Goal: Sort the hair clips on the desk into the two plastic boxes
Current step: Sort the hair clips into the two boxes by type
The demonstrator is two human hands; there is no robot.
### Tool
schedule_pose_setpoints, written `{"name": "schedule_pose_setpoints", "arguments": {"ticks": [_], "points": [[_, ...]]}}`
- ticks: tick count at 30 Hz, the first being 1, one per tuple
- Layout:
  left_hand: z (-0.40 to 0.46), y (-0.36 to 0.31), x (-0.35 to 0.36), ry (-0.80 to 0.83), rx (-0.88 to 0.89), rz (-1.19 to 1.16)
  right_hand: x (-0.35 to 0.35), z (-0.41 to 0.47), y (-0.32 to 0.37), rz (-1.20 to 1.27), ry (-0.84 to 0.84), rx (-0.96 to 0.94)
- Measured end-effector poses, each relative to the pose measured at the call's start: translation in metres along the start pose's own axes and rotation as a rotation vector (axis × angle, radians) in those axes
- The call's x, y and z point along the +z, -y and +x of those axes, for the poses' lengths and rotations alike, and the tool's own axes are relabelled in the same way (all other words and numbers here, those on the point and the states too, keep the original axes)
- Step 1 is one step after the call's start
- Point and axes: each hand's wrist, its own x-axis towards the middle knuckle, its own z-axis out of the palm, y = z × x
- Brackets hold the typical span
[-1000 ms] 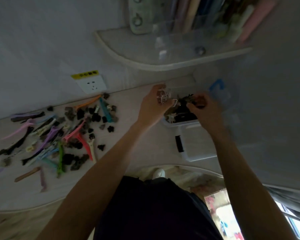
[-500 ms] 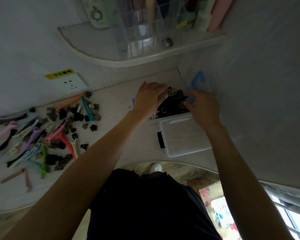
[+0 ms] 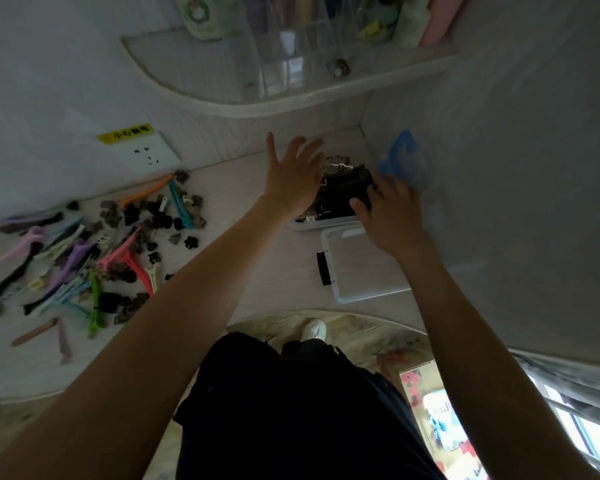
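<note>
A loose heap of multicoloured plastic hair clips (image 3: 94,251), long duckbill clips mixed with small dark claw clips, is seen well to the left of the far clear plastic box (image 3: 326,224) and is as yet unsorted. The left hand (image 3: 293,180) is held over that box's left edge with fingers spread wide and nothing gripped. The box itself is already partly filled with small dark clips (image 3: 347,188). The right hand (image 3: 390,216) is placed at the box's right side, fingers curled down onto the dark contents; whether a clip is pinched cannot be told. Just nearer than this box, and touching it, the second clear plastic box with a black latch (image 3: 329,271) appears empty. The step is judged to be settling clips into the far box. It is advised that the contents be pressed level, that the box be steadied by its rim, and that long coloured clips be reserved for the empty one.
</note>
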Motion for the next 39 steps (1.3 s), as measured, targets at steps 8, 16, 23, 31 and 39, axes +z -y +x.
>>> {"name": "schedule_pose_setpoints", "arguments": {"ticks": [8,16,23,31,39], "points": [[-0.037,0.023,0.016,-0.192,-0.013,-0.212,-0.002,-0.004,0.024,0.140,-0.184,-0.146],[-0.092,0.051,0.029,-0.231,-0.040,-0.431,0.000,0.049,0.061,-0.029,-0.077,-0.360],[-0.083,0.055,0.031,-0.076,0.107,-0.442,0.014,0.043,0.042,0.071,-0.060,-0.045],[-0.075,0.042,0.034,-0.069,0.084,-0.479,-0.004,0.051,0.054,0.228,-0.074,-0.042],[-0.075,0.042,0.035,-0.051,0.067,-0.485,-0.003,0.043,0.047,-0.036,-0.337,-0.187]]}}
